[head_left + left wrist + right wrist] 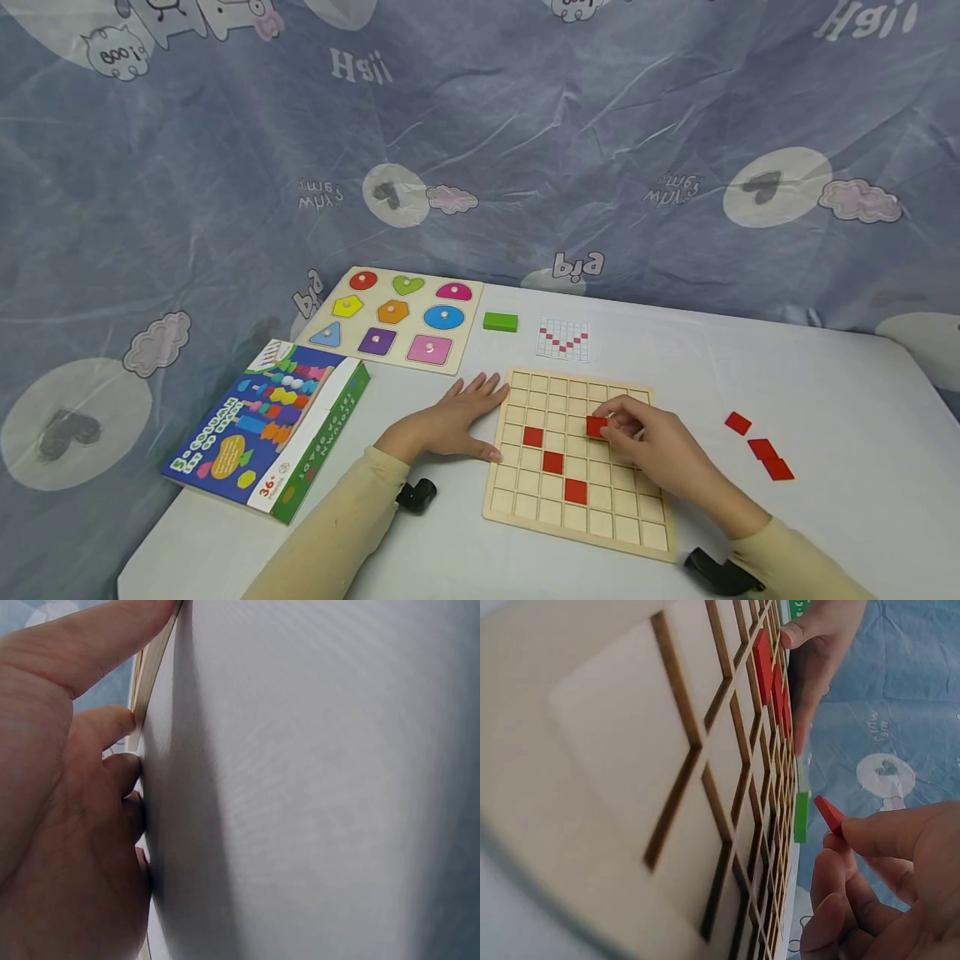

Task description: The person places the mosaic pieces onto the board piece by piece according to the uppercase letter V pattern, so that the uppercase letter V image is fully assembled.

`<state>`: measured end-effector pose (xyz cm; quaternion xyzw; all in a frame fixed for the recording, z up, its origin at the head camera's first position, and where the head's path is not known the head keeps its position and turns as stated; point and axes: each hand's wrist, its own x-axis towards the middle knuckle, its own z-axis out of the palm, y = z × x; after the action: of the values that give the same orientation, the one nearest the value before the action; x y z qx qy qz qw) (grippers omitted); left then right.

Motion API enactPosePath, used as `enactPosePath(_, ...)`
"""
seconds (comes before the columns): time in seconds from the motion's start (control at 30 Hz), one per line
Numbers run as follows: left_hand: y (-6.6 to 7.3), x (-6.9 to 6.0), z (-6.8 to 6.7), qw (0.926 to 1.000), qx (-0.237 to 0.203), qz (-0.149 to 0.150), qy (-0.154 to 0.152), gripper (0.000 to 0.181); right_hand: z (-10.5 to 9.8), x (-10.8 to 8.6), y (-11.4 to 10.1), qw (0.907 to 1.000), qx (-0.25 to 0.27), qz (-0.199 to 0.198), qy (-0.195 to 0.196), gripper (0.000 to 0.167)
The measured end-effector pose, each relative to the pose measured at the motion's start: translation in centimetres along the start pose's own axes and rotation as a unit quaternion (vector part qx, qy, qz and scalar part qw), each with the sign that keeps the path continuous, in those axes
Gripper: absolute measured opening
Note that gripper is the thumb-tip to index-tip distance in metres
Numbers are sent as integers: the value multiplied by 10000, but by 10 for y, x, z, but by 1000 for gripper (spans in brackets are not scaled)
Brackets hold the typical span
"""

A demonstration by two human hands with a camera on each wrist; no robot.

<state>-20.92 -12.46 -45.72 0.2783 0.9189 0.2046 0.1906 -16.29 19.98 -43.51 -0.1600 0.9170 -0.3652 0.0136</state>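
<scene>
White table (847, 400), red tile (594, 427) in right fingers (624, 405)

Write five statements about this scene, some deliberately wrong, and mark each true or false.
1. The right hand pinches a red tile. True.
2. The left hand grips the blue box. False: it rests at the left edge of the grid board.
3. Five placed tiles lie in the board's squares. False: three do.
4. Loose tiles lie right of the board. True.
5. The green block lies on the pattern card. False: it lies beside it.
</scene>
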Motion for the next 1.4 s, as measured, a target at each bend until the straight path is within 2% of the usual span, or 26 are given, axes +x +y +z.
enactPosePath(0.3,1,0,-1,10000,5,-10,-1,107,10,12,-7,9997,143,-204,-46,17)
enactPosePath(0.53,0,1,0,10000,53,-16,-2,108,19,22,-15,9995,219,-213,-107,17)
enactPosePath(1.13,1,0,0,10000,-6,-27,2,106,41,47,-33,9986,33,-471,-240,15)
enactPosePath(1.4,-1,0,1,10000,38,-43,-23,106,51,55,-37,9982,7,-333,-506,15)
